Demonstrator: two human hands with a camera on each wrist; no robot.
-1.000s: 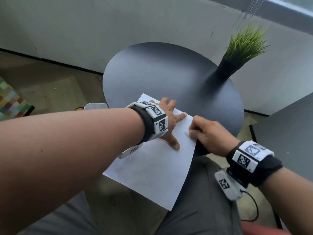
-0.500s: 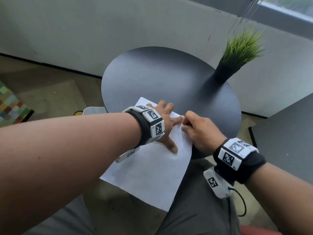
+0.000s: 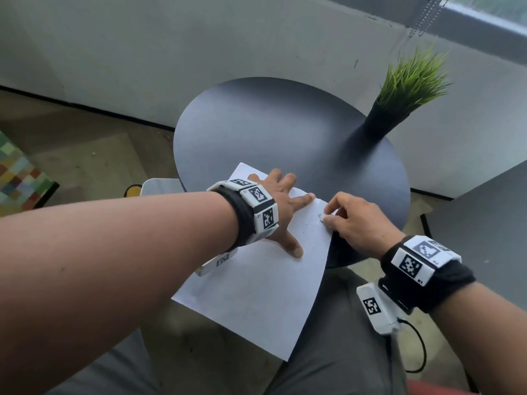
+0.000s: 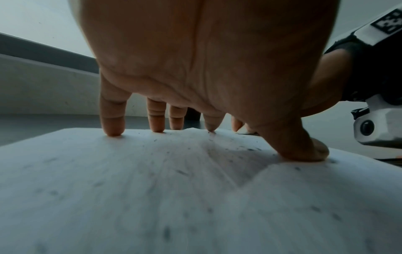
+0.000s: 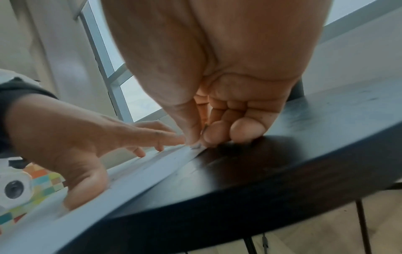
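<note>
A white sheet of paper (image 3: 256,295) lies on the round black table (image 3: 271,124), its near half hanging over the edge above my lap. My left hand (image 3: 282,206) presses it flat with spread, straight fingers and thumb (image 4: 300,151). At the sheet's right edge my right hand (image 3: 353,220) pinches a small white eraser-like piece (image 3: 323,216) between thumb and fingers, its tip on the paper (image 5: 141,171) just beside my left index finger. Dark specks dot the paper (image 4: 152,189) in the left wrist view.
A green grass plant in a black vase (image 3: 407,84) stands at the table's far right rim. A grey wall runs behind. A colourful checkered item (image 3: 17,178) lies on the floor at left, and a grey surface (image 3: 484,223) is at right.
My right hand slid along the paper's right edge toward my left index finger, then drew back a little. The left hand stayed pressed on the sheet.
</note>
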